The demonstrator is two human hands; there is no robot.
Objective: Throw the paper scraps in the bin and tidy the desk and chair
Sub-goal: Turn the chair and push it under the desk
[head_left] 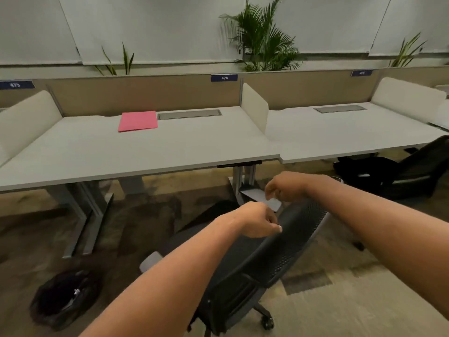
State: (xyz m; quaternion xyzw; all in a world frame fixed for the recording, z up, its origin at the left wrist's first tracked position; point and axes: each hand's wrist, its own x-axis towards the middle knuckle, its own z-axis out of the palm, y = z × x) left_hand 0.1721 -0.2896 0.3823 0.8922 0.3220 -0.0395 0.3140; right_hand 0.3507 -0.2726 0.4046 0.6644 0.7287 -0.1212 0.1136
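Bin: a dark, bag-lined bin (63,297) stands on the floor at the lower left, with a small white scrap (76,292) showing inside it.
Chair: a black mesh office chair (264,259) stands in the foreground, its backrest toward the camera, short of the table.
Left hand: the left hand (257,221) is at the top edge of the backrest, fingers curled inward; whether it actually grips the rim I cannot tell (motion blur).
Right hand: the right hand (285,187) is just beyond the backrest top, fingers bent down and loosely curled, gripping nothing visible.
Table: the white table (102,152), marked by a 474 label (224,78) on the divider, is beyond the chair.
Folder: a pink folder (138,121) lies flat near the table's back edge, just beside a grey cable hatch (189,114).
Background: a palm plant (263,37) rises behind the divider.
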